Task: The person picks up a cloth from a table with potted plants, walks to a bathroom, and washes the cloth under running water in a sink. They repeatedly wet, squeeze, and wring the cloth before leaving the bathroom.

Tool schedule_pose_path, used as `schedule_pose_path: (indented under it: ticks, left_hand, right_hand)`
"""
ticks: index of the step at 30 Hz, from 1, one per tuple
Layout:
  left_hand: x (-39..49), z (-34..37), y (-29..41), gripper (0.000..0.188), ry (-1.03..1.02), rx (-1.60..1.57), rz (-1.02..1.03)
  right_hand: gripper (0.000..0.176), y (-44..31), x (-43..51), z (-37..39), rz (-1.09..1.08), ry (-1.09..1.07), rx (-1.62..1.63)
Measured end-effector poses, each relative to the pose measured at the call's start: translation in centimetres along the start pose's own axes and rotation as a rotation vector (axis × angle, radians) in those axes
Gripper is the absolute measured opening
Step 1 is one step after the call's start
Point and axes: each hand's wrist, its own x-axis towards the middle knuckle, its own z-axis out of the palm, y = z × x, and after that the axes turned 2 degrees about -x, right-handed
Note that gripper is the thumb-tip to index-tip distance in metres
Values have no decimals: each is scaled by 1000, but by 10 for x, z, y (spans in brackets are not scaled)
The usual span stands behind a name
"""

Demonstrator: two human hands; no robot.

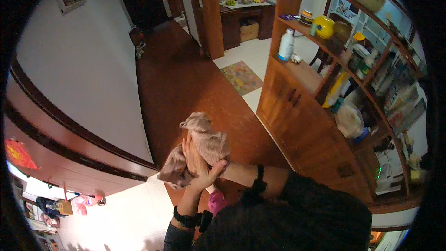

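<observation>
A crumpled brownish-pink cloth, apparently a towel, hangs in front of me above the floor. My left hand lies across it with the fingers stretched forward and the thumb out to the right, pressing the fabric. Part of the cloth bulges out to the left of this hand. From the right, my right forearm runs in beneath the cloth, which covers the right hand, so its fingers are hidden. Dark bands circle both wrists. Below my hands shows a pink slipper with a bit of a foot.
A reddish-brown floor leads to a dark doorway. On the right stands a wooden cabinet with shelves, a white bottle and a yellow round object. An open door is at left. A patterned mat lies ahead.
</observation>
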Motion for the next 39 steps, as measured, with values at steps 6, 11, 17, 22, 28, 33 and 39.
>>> schedule_pose_path:
  ticks: [6,11,17,22,28,33,39]
  left_hand:
    - [173,-28,-86,60,184,-2145,-284]
    - [256,6,-192,44,-422,-1917,-894]
    - [336,11,-344,44,-207,-1688,-1075]
    - [433,47,-449,43,-93,-1123,-1043]
    - [550,22,-572,60,-41,-1120,-820]
    - [626,25,-658,67,-102,-1570,-1067]
    - [696,-22,-779,66,-159,-1527,-1129]
  right_hand:
    - [57,-69,139,-68,-162,295,-237]
    - [54,-111,264,-136,-173,458,-277]
    - [41,-139,441,-190,-215,492,-884]
    - [50,-231,558,-238,-264,225,-747]
    - [62,-331,676,-295,-209,12,-531]
    - [62,-340,815,-377,-382,-40,-931]
    - [52,-321,985,-429,-398,497,-1097]
